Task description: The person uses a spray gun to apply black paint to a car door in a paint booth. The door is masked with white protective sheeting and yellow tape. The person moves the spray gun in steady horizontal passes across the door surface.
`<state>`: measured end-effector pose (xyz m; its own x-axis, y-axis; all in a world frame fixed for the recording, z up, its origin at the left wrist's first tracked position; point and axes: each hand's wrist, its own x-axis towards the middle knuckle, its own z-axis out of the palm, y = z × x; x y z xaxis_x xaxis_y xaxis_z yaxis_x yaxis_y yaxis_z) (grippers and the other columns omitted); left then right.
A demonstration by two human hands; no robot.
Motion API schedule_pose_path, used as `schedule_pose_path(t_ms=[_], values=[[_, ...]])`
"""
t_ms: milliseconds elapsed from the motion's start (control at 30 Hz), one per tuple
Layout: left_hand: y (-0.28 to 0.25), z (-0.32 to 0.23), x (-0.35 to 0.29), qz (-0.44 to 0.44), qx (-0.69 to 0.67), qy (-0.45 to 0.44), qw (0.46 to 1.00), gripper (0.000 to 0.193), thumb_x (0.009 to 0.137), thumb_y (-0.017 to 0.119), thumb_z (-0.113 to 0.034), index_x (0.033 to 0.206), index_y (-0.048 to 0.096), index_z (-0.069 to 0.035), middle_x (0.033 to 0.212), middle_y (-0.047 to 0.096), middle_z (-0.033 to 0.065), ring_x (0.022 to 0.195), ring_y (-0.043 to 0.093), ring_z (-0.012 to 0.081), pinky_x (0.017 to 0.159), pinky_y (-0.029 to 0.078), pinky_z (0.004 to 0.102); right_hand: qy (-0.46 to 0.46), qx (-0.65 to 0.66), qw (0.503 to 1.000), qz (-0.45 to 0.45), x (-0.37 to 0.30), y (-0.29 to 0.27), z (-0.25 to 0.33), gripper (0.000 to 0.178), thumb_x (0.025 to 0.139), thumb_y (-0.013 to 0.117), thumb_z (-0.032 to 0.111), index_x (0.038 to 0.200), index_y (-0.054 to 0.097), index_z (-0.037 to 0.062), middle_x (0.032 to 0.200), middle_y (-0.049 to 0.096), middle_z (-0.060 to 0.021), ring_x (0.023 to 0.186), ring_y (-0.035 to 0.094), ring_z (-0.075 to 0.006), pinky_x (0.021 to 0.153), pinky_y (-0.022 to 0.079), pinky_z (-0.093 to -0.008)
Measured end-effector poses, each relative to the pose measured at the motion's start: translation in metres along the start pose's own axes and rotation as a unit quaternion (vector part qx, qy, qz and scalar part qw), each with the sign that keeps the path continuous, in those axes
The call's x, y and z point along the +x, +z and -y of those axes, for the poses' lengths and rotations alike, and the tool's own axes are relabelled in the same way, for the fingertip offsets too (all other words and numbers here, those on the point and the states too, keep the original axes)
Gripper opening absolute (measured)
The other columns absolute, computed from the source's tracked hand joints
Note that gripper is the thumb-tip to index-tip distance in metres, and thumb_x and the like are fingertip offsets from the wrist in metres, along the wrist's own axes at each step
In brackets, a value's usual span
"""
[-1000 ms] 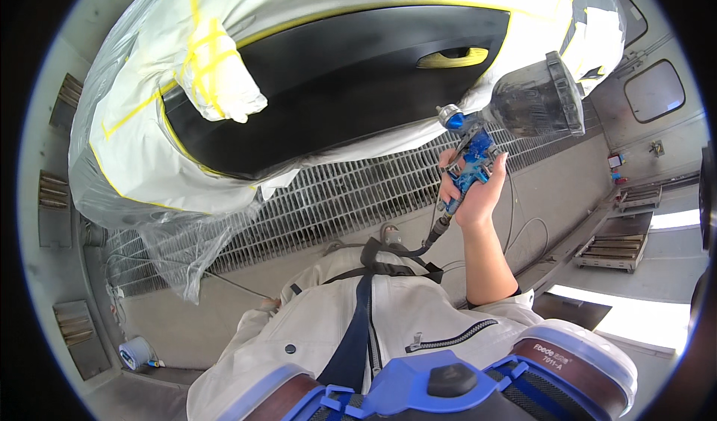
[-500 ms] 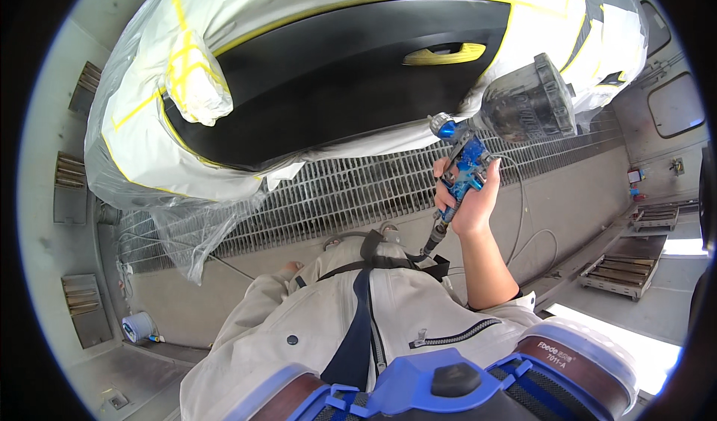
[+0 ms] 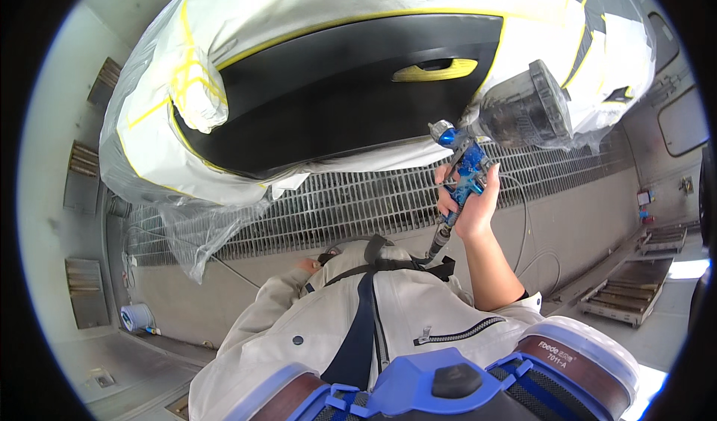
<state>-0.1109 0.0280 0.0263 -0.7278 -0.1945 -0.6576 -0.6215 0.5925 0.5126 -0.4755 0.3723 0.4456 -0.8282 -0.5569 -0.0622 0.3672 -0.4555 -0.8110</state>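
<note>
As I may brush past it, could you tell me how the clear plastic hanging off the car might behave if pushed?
Probably floppy: the clear plastic hangs in creases. Likely light, as it looks thin and see-through. Its loose lower edge may swing.

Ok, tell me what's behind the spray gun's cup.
White masking sheet shows above the gun's cup, and metal floor grating below it in the picture. Whatever sits directly behind the cup is covered.

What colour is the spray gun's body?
The spray gun's body is blue; it shows best in the head view.
</note>
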Motion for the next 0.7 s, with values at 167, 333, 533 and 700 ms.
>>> schedule_pose_path(t_ms=[167,333,533,700], values=[[0.035,-0.007,-0.015,-0.038,-0.073,0.014,0.997,0.051,0.084,0.072,-0.057,0.097,0.081,-0.009,0.089,0.077,0.0204,0.085,0.076,0.0358,0.078,0.058,0.0491,0.027,0.001,0.999,0.025,0.006,-0.007,0.000,0.075,0.103,0.024,0.079,0.097,0.047,0.0083,0.097,0.065,-0.0121,0.047,0.039,-0.0118,0.044,0.035,-0.0285],[0.090,0.011,-0.037,-0.108,-0.250,-0.039,0.961,0.041,0.082,0.078,-0.044,0.092,0.081,-0.004,0.082,0.077,0.0156,0.081,0.074,0.0276,0.075,0.057,0.0482,0.037,-0.022,0.999,0.030,0.010,-0.005,-0.001,0.078,0.103,0.024,0.079,0.100,0.050,0.0051,0.097,0.065,-0.0117,0.048,0.040,-0.0111,0.044,0.036,-0.0286],[0.133,0.019,-0.084,-0.118,-0.408,-0.184,0.886,0.030,0.078,0.084,-0.032,0.086,0.080,-0.003,0.076,0.075,0.0081,0.072,0.069,0.0215,0.064,0.054,0.0424,0.016,-0.057,0.996,0.062,0.023,-0.001,0.005,0.085,0.103,0.022,0.079,0.099,0.056,0.0020,0.097,0.066,-0.0121,0.047,0.040,-0.0107,0.043,0.037,-0.0283],[0.165,0.026,-0.114,-0.136,-0.417,-0.351,0.827,0.027,0.074,0.087,-0.024,0.087,0.077,-0.002,0.079,0.077,0.0135,0.067,0.071,0.0265,0.064,0.057,0.0429,0.034,-0.059,0.997,0.041,0.033,0.001,0.009,0.084,0.103,0.026,0.078,0.106,0.056,-0.0004,0.097,0.066,-0.0123,0.047,0.040,-0.0114,0.044,0.037,-0.0295]])
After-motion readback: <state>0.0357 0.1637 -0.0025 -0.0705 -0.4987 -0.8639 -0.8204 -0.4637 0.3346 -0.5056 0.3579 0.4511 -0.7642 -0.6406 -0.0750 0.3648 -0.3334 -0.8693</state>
